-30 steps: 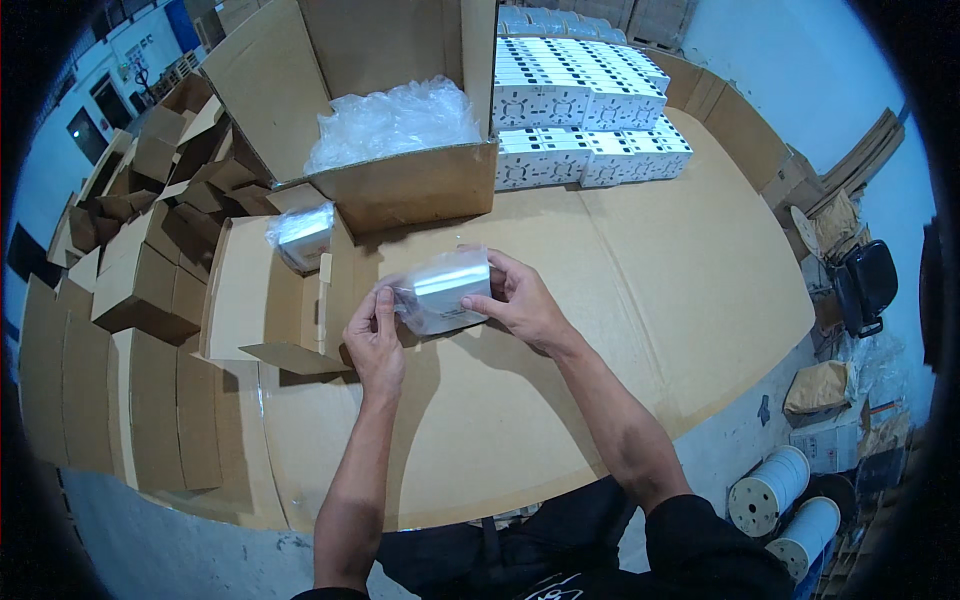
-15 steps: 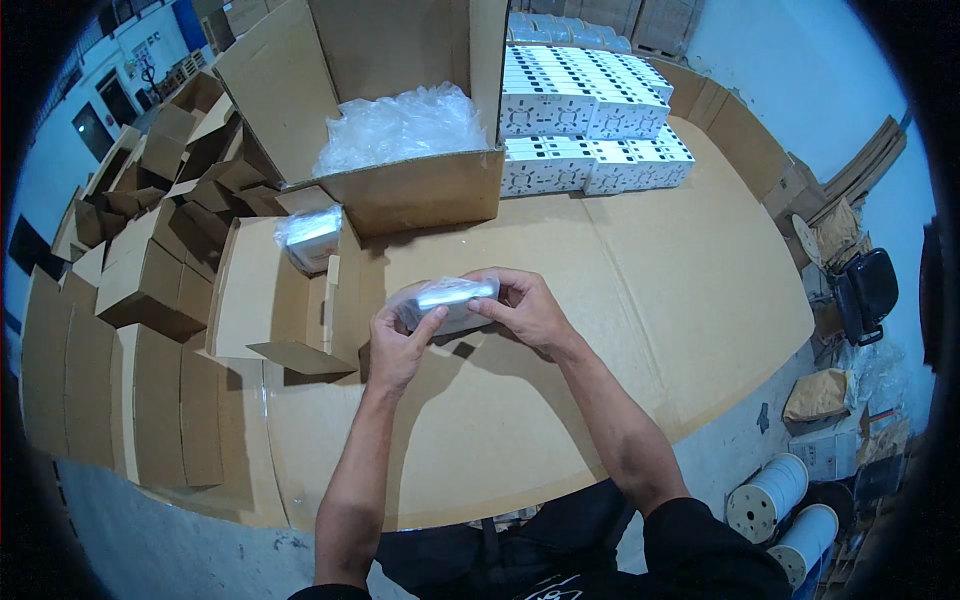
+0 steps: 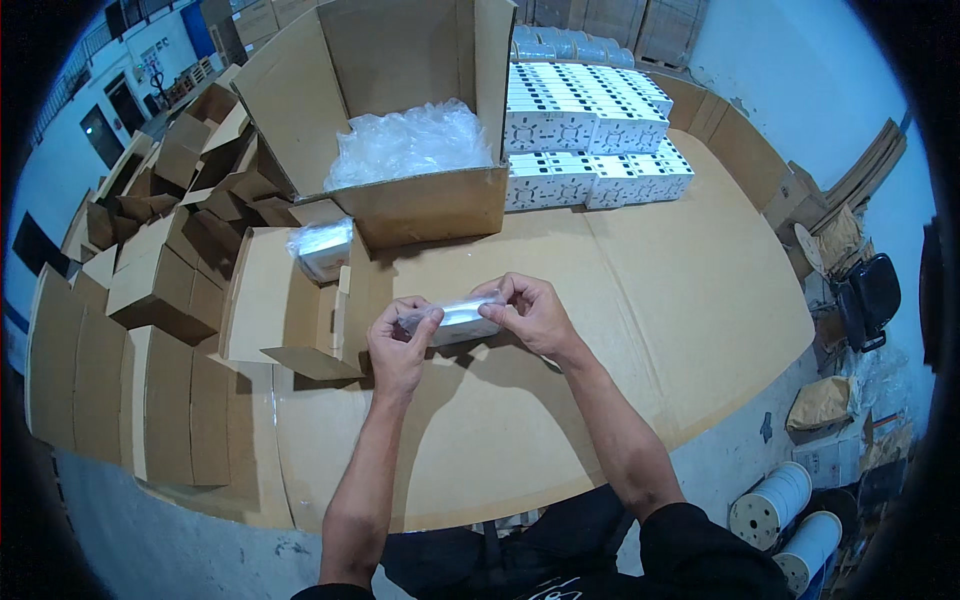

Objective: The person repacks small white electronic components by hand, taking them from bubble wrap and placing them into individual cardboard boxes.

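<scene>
In the head view, the left grip (image 3: 396, 352) and the right grip (image 3: 532, 318) are grasping one film-wrapped pale block (image 3: 464, 318), thumbs lying toward the wearer and fingers mostly hiding behind it. The block is lying directly between the two grips, its long axis running left to right and tilting slightly up toward the right grip; both hands are touching it, so neither is standing nearer. Whether its underside is resting on the bench (image 3: 640, 400) cannot be told. One small open carton (image 3: 318, 352) is standing just beside the left grip, on its left, the left hand being the nearer one. Counting by kind: two grips are showing; one wrapped block is lying between them; one wrapped packet (image 3: 324, 250) is showing inside the small carton, at its far end, beyond and left of the left grip. One large open carton (image 3: 430, 212) is standing beyond both grips, holding a heap of clear plastic film (image 3: 412, 145), its pieces not being countable. White printed boxes (image 3: 560, 130) are standing in two tiers, beyond and right of the right grip, single units being too small to count. Several brown cartons (image 3: 160, 285) are overlapping well left of the left grip, preventing a sure count.
</scene>
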`<state>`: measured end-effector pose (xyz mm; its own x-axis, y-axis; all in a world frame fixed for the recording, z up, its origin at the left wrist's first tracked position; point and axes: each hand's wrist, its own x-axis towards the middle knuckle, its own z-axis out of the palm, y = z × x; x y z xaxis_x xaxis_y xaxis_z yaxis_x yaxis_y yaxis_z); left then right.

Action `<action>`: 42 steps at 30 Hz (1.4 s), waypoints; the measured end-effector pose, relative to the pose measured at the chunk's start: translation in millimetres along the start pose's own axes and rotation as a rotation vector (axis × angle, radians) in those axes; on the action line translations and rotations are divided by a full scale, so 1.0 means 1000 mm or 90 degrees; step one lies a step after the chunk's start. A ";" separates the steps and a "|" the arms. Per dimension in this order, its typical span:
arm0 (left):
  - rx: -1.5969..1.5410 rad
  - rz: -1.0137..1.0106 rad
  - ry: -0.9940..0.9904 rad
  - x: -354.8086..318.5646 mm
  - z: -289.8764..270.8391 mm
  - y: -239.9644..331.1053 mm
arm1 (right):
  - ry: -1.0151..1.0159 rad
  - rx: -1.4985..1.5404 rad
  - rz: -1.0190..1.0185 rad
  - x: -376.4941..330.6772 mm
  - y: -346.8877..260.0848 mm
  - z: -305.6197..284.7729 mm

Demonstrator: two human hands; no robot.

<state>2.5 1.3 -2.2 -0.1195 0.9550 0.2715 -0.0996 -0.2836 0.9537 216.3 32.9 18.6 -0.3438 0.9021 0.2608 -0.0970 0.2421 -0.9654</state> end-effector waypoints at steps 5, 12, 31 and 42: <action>-0.049 -0.040 0.045 -0.004 0.005 0.005 | 0.004 0.050 0.012 0.000 0.001 0.005; -0.047 -0.030 0.047 0.000 0.001 -0.009 | 0.037 0.121 0.016 0.001 0.011 0.009; -0.046 -0.038 0.056 0.002 0.003 -0.004 | -0.019 -0.058 0.113 -0.008 -0.028 -0.007; 0.329 0.519 0.133 -0.022 0.008 0.011 | -0.021 -0.076 0.102 -0.004 -0.026 -0.008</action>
<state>12.0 -21.9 3.3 -0.1361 0.4353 0.8899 0.5286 -0.7279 0.4369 227.3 25.7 43.1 -0.3770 0.9207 0.1014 0.0720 0.1382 -0.9878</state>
